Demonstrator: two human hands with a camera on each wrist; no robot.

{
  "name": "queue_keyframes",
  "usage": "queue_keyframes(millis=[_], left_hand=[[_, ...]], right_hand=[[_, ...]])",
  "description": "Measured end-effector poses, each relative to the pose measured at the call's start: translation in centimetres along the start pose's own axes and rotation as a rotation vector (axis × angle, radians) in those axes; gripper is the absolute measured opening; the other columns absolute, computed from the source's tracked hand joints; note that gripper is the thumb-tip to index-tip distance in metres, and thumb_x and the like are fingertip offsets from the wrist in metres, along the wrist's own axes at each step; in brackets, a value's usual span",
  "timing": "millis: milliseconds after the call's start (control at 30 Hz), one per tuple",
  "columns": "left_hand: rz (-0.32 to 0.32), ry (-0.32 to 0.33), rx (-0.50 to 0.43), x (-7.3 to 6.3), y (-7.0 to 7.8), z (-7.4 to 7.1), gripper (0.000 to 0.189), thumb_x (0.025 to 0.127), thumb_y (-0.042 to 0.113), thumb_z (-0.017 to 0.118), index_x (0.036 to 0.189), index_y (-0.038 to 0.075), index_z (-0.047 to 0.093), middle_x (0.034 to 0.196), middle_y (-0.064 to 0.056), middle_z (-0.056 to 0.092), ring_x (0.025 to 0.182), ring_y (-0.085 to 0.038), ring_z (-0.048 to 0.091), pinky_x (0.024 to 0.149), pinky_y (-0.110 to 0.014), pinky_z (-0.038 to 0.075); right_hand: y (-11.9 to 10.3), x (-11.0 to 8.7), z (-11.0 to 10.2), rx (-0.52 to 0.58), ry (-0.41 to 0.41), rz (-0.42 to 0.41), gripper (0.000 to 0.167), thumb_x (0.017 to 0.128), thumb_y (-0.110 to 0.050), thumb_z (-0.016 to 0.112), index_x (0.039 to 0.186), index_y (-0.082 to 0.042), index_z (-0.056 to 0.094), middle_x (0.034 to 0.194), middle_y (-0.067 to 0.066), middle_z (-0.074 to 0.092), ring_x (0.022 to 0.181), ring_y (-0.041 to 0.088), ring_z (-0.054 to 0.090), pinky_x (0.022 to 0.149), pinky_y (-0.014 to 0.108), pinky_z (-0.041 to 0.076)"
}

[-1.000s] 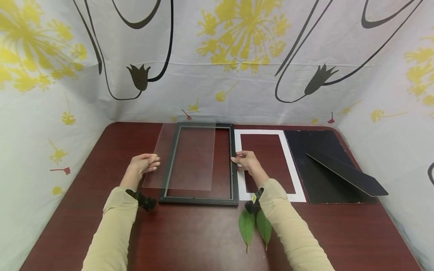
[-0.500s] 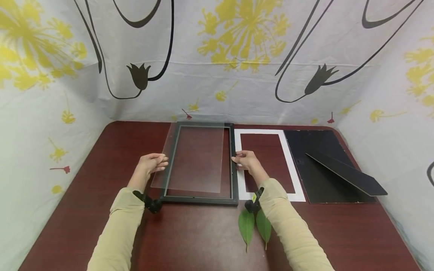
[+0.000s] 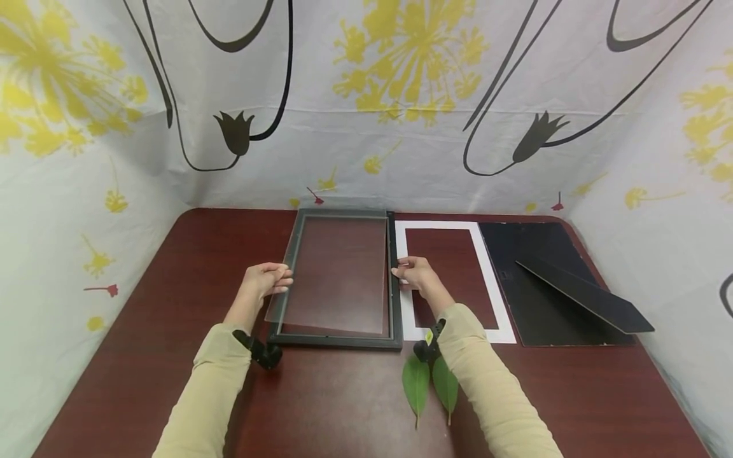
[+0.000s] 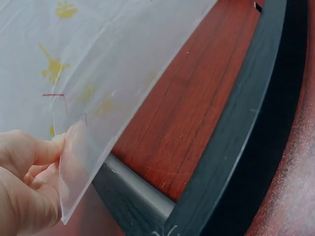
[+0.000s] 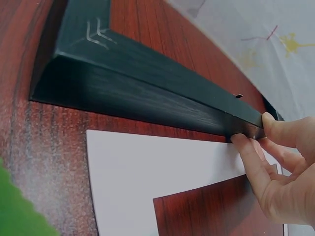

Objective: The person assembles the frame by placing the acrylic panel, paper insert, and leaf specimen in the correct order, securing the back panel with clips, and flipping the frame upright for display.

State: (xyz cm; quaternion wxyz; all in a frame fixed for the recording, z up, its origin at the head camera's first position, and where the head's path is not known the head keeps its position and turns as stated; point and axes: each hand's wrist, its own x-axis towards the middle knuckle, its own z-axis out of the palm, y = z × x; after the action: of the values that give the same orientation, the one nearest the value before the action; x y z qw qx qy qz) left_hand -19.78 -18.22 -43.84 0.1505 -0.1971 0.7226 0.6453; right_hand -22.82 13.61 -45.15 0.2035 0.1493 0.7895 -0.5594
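A black picture frame lies on the table, its opening showing the red-brown wood. Over it sits a clear sheet, slightly skewed and raised at its left side. My left hand pinches the sheet's left edge between thumb and fingers; in the left wrist view, the sheet's corner hangs above the frame's inner lip. At the frame's right side, my right hand grips the bar, thumb on the top edge and fingers against the outer side, as the right wrist view shows.
Right of the frame lies a white mat with a cut-out window. Beyond it is a black backing board with its easel leg standing up. Two green leaves lie near the right wrist. Patterned cloth hangs behind the table.
My left hand has moved right with the clear sheet, which now covers most of the frame's opening. My right hand has stayed at the frame's right bar.
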Motion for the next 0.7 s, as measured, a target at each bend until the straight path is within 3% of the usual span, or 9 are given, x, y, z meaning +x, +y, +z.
queue_keyframes(millis=[333,700], left_hand=[[0.037,-0.005,0.003,-0.1,0.0,0.8,0.041,0.095,0.012,0.049,0.130,-0.008,0.043,0.127,-0.025,0.049,0.064,0.001,0.064,0.063,-0.017,0.057],[0.030,0.012,0.026,-0.1,-0.1,1.3,0.039,0.095,0.010,0.048,0.129,-0.007,0.044,0.124,-0.026,0.052,0.063,0.000,0.064,0.062,-0.018,0.057]], right_hand=[[0.0,-0.1,0.0,-0.005,-0.008,-0.001,0.044,0.091,-0.008,0.054,0.133,-0.001,0.043,0.131,0.018,0.047,0.108,0.023,0.056,0.095,0.040,0.050],[0.0,-0.2,0.0,0.008,-0.006,-0.001,0.044,0.091,-0.007,0.053,0.133,0.000,0.043,0.131,0.020,0.047,0.111,0.025,0.054,0.095,0.041,0.049]])
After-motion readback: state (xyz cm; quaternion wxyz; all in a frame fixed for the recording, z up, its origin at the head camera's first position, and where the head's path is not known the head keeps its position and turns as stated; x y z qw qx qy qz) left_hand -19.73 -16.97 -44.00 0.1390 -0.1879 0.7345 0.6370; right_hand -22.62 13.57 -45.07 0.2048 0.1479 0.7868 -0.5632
